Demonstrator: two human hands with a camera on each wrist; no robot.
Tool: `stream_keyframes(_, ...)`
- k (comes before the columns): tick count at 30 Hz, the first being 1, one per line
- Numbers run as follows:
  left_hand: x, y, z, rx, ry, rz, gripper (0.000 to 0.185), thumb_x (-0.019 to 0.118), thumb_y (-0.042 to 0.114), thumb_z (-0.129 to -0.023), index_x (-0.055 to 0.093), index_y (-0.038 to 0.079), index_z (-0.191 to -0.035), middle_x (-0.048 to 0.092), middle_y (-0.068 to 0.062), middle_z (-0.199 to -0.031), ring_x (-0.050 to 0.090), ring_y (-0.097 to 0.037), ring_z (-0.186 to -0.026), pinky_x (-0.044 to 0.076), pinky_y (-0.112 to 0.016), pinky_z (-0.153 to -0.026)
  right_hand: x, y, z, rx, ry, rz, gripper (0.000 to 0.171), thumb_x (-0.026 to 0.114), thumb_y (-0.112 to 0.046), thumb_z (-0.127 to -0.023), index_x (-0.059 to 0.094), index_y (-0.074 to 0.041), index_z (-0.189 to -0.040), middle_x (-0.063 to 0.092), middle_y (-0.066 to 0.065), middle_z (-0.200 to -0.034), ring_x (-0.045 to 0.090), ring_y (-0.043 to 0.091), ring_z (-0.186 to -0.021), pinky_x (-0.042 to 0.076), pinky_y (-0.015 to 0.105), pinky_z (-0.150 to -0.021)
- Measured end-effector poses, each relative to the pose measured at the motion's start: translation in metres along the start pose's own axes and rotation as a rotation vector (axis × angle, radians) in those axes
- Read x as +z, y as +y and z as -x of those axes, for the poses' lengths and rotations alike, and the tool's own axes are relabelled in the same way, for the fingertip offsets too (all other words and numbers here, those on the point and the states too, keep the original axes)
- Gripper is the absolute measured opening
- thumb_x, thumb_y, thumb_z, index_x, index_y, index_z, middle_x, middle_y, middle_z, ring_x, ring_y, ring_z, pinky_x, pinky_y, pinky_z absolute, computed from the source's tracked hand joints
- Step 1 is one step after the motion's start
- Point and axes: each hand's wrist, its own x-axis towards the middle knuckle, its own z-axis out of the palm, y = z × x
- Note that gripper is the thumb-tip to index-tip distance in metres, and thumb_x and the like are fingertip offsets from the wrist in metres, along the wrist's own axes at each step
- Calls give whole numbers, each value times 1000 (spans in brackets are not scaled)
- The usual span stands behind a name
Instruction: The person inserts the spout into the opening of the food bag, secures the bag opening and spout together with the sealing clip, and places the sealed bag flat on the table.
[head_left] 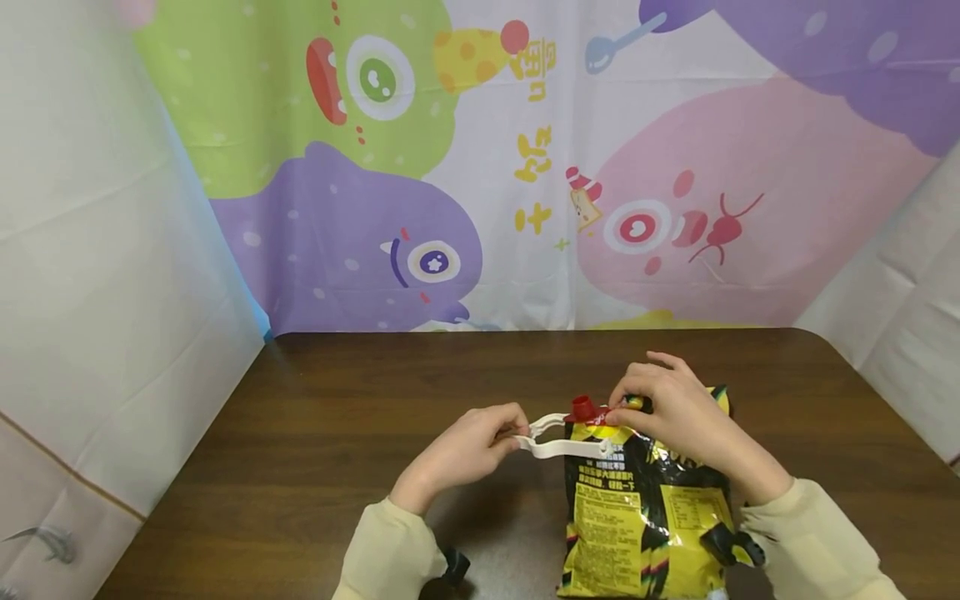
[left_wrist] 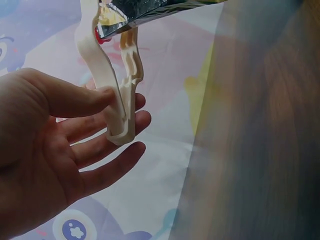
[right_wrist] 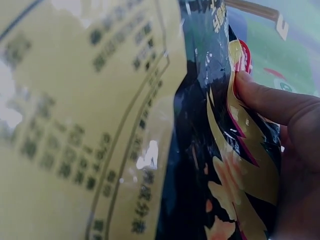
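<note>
My left hand point(head_left: 476, 442) pinches the joined end of a white bag clip point(head_left: 558, 450) between thumb and fingers. The clip's two long arms point(left_wrist: 102, 65) stand spread apart, one in front of the bag and one reaching its top edge. A red spout piece point(head_left: 582, 407) sits at the bag's top left corner. The black and yellow snack bag point(head_left: 609, 542) lies on the table with printed panels up. With thumb and fingers, my right hand point(head_left: 678, 408) pinches the bag's top beside the red piece; its thumb point(right_wrist: 270, 102) presses the shiny film point(right_wrist: 220, 145). The fingers behind are mostly hidden.
A dark brown wooden table point(head_left: 322, 467) is beneath both hands. Behind it hangs a cloth with cartoon monsters point(head_left: 405, 242). Pale cloth walls point(head_left: 112, 250) stand at either side. Black straps point(head_left: 455, 567) are at the wrists.
</note>
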Motion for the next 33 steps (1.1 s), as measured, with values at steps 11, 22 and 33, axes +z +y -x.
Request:
stream_keyframes(11, 0, 3, -1, -5, -3, 41, 3, 54, 15, -91, 56, 14, -89, 59, 1, -81, 45, -7, -65, 39, -22, -61, 5, -1, -4, -3, 8, -14, 10, 75, -23, -72, 65, -24, -73, 57, 7, -117, 45, 28, -116, 18, 53, -104)
stream_keyframes(22, 1, 5, -2, -1, 32, 10, 4, 57, 17, -90, 55, 14, -87, 55, 7, -79, 47, -7, -67, 40, -21, -62, 10, -3, -9, -18, 4, -12, 10, 76, -25, -71, 66, -24, -72, 59, 6, -115, 49, 26, -113, 17, 52, -105)
stream_keyframes(33, 2, 5, -2, 9, 46, 49, 5, 55, 19, -90, 55, 14, -91, 58, 6, -83, 50, -6, -68, 42, -21, -63, 14, -7, -11, -16, 9, 6, 10, 76, -22, -72, 65, -23, -71, 60, 4, -113, 50, 26, -111, 16, 51, -105)
